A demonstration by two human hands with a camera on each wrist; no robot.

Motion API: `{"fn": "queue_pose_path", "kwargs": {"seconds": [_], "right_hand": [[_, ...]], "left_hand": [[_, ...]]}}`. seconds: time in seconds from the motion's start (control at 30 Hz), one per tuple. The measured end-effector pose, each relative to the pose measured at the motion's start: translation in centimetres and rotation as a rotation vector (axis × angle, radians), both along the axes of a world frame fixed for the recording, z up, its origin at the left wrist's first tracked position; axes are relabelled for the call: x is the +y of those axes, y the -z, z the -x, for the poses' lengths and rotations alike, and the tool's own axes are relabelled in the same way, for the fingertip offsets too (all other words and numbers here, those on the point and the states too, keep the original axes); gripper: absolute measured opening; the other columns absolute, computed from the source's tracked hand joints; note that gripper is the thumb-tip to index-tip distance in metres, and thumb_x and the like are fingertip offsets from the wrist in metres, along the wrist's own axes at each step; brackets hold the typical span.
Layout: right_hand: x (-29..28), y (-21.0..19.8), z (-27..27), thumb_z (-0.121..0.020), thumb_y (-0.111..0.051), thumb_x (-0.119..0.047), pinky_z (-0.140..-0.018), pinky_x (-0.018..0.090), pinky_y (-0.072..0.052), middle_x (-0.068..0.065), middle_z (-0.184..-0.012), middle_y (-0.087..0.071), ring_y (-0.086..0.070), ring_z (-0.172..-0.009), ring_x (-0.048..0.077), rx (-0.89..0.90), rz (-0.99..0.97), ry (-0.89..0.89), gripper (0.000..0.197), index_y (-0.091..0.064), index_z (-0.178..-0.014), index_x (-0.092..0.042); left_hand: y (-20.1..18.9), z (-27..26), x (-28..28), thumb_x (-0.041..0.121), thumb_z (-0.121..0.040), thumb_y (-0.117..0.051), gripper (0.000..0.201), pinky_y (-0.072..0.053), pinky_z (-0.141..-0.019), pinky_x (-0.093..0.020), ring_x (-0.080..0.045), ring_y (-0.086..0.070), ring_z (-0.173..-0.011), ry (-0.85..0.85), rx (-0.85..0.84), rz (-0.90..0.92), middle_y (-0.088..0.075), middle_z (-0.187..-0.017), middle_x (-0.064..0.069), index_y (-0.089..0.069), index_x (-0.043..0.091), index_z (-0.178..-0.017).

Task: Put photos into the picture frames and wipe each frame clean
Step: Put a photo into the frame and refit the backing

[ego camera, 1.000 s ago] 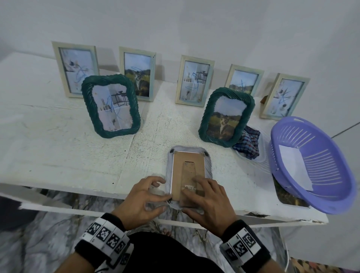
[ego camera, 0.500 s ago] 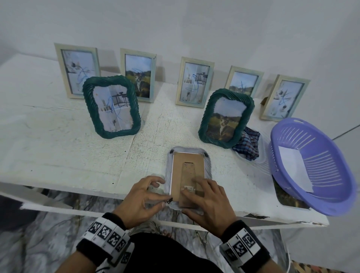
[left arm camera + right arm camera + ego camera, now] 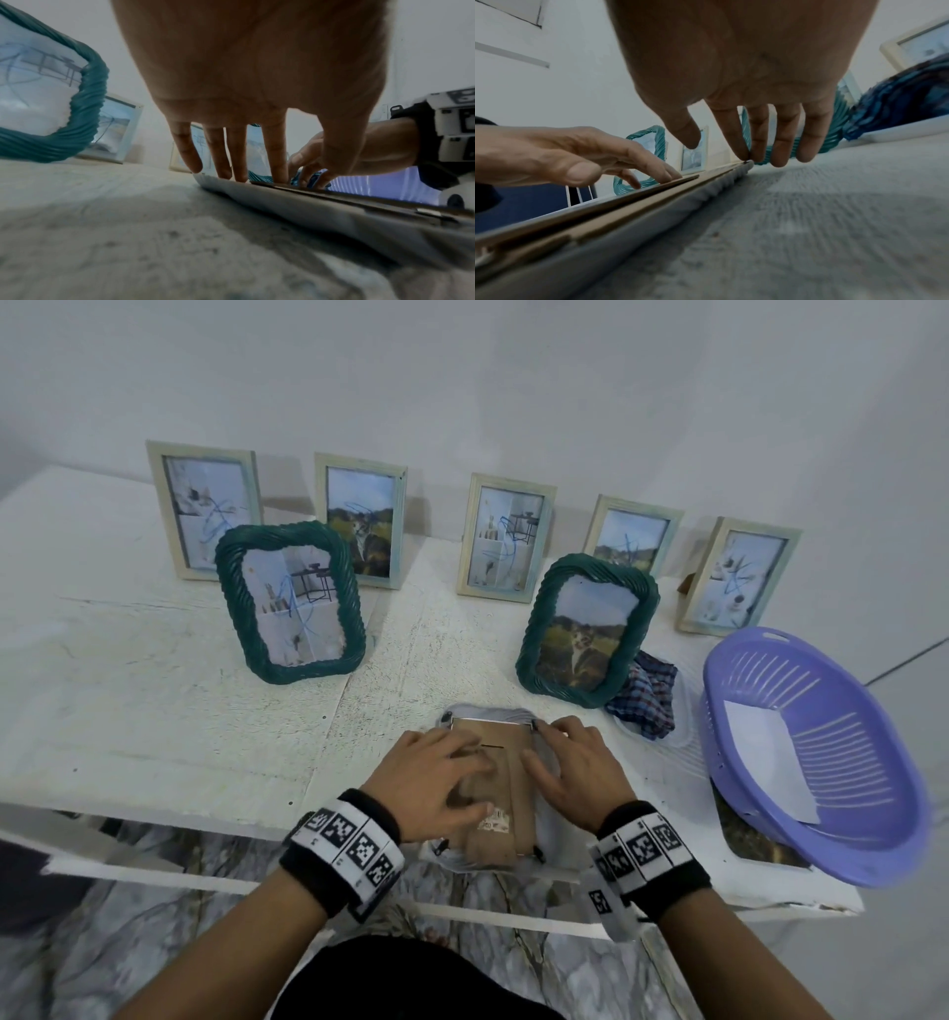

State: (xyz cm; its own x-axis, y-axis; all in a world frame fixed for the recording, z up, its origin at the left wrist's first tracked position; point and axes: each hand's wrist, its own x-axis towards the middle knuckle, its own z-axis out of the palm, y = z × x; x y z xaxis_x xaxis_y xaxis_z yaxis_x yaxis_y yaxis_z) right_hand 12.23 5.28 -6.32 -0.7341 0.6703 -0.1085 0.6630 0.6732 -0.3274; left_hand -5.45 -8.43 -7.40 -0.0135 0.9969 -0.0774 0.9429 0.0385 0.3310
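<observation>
A grey frame (image 3: 490, 857) lies face down at the near edge of the white counter (image 3: 154, 711). The left hand (image 3: 429, 785) rests flat on its brown back with straight fingers. The right hand (image 3: 577, 770) reaches to the far right corner, fingers nearly straight, gripping nothing.

A brown cardboard backing (image 3: 500, 793) is showing on the pale grey frame (image 3: 482, 713) under my hands at the near edge of the white table (image 3: 154, 721). Two dark green twisted-rope frames (image 3: 290, 603) are standing behind it. A blue-and-red checked cloth (image 3: 644, 706) is lying beside the lilac slotted basket (image 3: 821, 762) at the right edge.
</observation>
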Motion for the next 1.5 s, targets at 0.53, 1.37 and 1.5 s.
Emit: {"fn": "queue_pose_path", "kwargs": {"seconds": [0.53,1.37,1.5], "right_hand": [[1.5,1.9,-0.3,-0.083,-0.041,-0.031,-0.099,0.042,-0.039,-0.001,-0.11,-0.042,-0.046,-0.109,0.028,0.234,0.346,0.106,0.051,-0.059,-0.129,-0.021],[-3.4,1.4,-0.8,-0.078,-0.026,-0.068,-0.098,0.037,-0.042,0.004,-0.149,-0.03,-0.021,-0.129,0.025,-0.023,0.047,-0.085,0.071,-0.042,-0.139,-0.037],[-3.4,1.2,-0.8,-0.076,-0.022,-0.069,-0.099,0.034,-0.04,0.002,-0.15,-0.026,-0.017,-0.131,0.024,-0.049,0.05,-0.089,0.074,-0.038,-0.141,-0.038]], "left_hand": [[0.6,0.2,0.3,0.069,-0.08,-0.034,0.057,-0.035,-0.097,-0.039,-0.014,-0.045,-0.125,-0.032,-0.036,-0.021,-0.045,-0.141,0.011,-0.056,0.041,-0.125],[-0.4,3.7,1.3,0.045,-0.081,-0.062,0.054,-0.043,-0.099,-0.019,-0.002,-0.051,-0.117,-0.498,-0.969,0.082,-0.051,-0.133,0.005,-0.061,0.015,-0.126],[-0.2,3.7,1.4,0.033,-0.091,-0.062,0.043,-0.042,-0.102,-0.02,-0.006,-0.049,-0.121,-0.488,-0.931,0.097,-0.049,-0.13,0.006,-0.06,0.014,-0.129]]}}
